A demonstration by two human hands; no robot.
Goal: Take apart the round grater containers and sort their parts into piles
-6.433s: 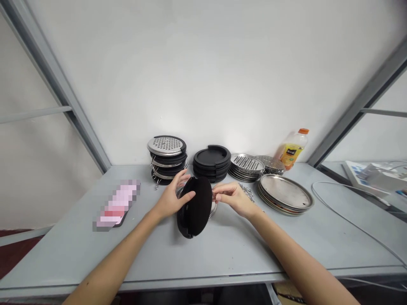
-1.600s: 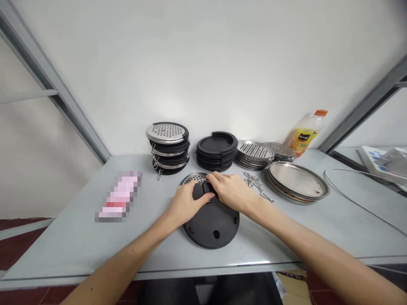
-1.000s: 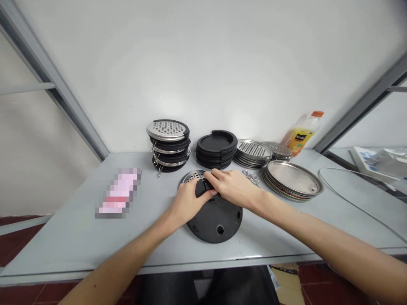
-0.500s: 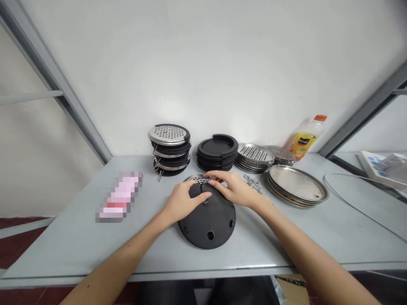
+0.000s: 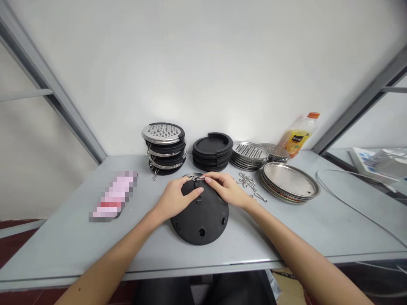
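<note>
A round black disc [image 5: 203, 220] lies near the table's front edge, with holes along its near part and perforated metal showing at its far edge. My left hand [image 5: 176, 195] grips the disc's upper left, its thumb on the black face. My right hand [image 5: 226, 189] pinches a small wire clip [image 5: 199, 178] at the far edge of the disc. More wire clips [image 5: 246, 181] are scattered right of my right hand. Behind stand a stack of assembled discs with metal graters [image 5: 163, 133], a stack of black rings [image 5: 212, 146] and a stack of slotted metal discs [image 5: 249, 152].
Stacked metal plates [image 5: 289, 180] sit at the right, with a juice bottle [image 5: 299, 137] and perforated discs [image 5: 275, 152] behind them. A blurred pink phone-like object [image 5: 116, 195] lies at the left. A white cable [image 5: 343, 203] crosses the right side.
The view has shifted slightly, so most things appear a little further left. My right thumb and fingers have closed more tightly at the clip; both hands remain at the disc.
</note>
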